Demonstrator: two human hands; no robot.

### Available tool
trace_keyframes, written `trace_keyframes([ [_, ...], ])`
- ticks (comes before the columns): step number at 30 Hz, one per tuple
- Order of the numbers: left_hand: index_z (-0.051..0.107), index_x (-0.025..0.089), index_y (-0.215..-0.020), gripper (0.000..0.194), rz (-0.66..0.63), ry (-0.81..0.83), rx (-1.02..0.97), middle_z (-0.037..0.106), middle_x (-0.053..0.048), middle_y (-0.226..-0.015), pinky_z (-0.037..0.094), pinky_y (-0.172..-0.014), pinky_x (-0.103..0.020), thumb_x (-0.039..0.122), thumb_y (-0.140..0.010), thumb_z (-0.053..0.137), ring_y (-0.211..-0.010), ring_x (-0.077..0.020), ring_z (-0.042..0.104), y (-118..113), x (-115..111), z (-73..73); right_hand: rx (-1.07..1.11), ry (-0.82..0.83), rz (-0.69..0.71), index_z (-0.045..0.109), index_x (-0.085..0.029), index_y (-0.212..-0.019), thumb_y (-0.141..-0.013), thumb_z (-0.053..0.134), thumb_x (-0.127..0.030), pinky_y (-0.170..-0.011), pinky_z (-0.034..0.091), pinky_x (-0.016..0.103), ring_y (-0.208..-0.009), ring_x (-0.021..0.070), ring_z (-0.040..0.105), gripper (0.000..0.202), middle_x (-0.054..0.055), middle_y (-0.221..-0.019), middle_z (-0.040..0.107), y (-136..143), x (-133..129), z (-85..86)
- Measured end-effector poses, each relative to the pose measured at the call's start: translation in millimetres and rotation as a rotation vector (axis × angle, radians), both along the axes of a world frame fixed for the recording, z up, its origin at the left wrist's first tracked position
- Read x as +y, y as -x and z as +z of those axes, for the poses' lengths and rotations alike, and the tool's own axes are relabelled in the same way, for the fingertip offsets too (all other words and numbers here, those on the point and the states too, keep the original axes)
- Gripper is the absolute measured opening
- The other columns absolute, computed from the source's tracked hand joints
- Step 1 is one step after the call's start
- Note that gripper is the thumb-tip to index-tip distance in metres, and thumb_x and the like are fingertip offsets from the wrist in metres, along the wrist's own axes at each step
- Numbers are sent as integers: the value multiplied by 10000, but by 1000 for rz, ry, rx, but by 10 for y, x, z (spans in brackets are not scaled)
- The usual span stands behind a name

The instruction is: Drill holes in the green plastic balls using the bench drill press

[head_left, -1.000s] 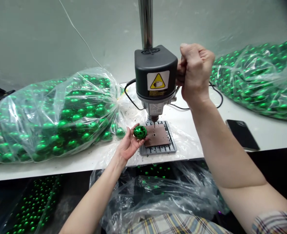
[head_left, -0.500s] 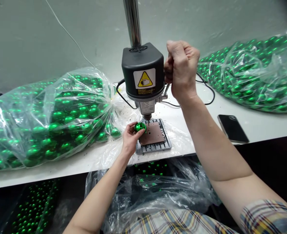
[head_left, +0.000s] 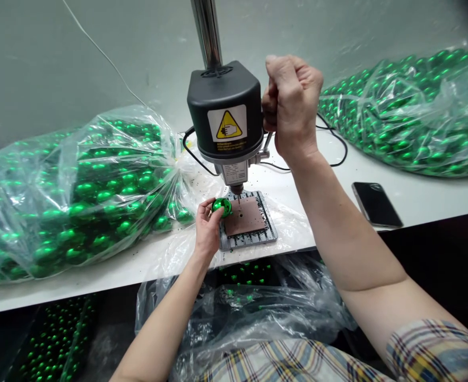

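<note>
A shiny green ball [head_left: 221, 207] is pinched between the thumb and fingers of my left hand [head_left: 208, 225], just left of the drill bit. The bench drill press [head_left: 224, 114] has a dark motor housing with a yellow warning label. My right hand [head_left: 295, 106] is closed in a fist around the drill press's feed lever [head_left: 268, 142], whose grip end is hidden in the fingers. Under the bit lies a brown board [head_left: 245, 216] with a small hole, on the grey slotted base [head_left: 271, 233]. Dark specks are scattered over both.
Clear plastic bags of green balls lie on the white table at left [head_left: 98, 196] and right [head_left: 417, 116]. A dark phone [head_left: 377, 204] rests near the front edge. An open plastic bag [head_left: 194, 313] with green balls hangs below the table in front of me.
The ball in my left hand has moved slightly left, away from the drill bit. My right hand keeps its grip on the lever. The view has shifted a little.
</note>
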State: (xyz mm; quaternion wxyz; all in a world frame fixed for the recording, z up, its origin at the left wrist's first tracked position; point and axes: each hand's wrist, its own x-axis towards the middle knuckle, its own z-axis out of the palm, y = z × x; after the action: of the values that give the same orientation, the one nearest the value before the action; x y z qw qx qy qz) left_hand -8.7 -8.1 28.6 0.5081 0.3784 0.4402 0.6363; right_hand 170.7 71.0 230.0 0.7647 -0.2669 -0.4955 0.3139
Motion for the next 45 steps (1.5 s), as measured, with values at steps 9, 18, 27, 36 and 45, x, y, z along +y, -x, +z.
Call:
trace_keyframes([
  [9, 573, 202, -1039, 527, -55, -66, 128, 697, -14, -965, 531, -845, -264, 301, -642, 905, -901, -137, 675, -105, -19, -39, -15, 7, -1, 341, -244, -566, -845, 686, -600, -351, 176, 289, -387, 82, 179, 569, -63, -470, 282, -18, 49, -19],
  [18, 564, 192, -1039, 570, -59, -151, 200, 680, -63, -1111, 535, -968, -372, 238, -593, 916, -1046, -202, 679, -225, 33, -210, -16, -1, -2, 322, -242, -567, -867, 688, -522, -367, 276, 274, -421, 94, 244, 550, -51, -500, 274, -26, 89, -22],
  [27, 573, 190, -1060, 564, -50, -100, 200, 711, -76, -1071, 542, -966, -405, 320, -630, 914, -1045, -228, 694, -214, 23, -279, -17, -3, -14, 327, -246, -568, -897, 665, -445, -367, 264, 283, -431, 103, 241, 512, -43, -514, 283, -9, 59, -8],
  [36, 605, 199, -1069, 454, -75, -288, 468, 652, -108, -1241, 490, -1060, -464, 252, -693, 855, -1186, -267, 635, -297, -42, -254, 31, 16, -21, 322, -246, -553, -862, 663, -599, -388, 292, 278, -457, 104, 268, 579, -44, -523, 282, 44, -38, 41],
  [45, 610, 193, -1095, 437, -68, -207, 393, 679, -91, -1120, 505, -1012, -425, 326, -746, 838, -1078, -232, 658, -313, -41, -254, -18, 34, -25, 313, -251, -554, -845, 668, -631, -390, 277, 296, -442, 112, 260, 596, -48, -493, 273, 19, -41, 40],
])
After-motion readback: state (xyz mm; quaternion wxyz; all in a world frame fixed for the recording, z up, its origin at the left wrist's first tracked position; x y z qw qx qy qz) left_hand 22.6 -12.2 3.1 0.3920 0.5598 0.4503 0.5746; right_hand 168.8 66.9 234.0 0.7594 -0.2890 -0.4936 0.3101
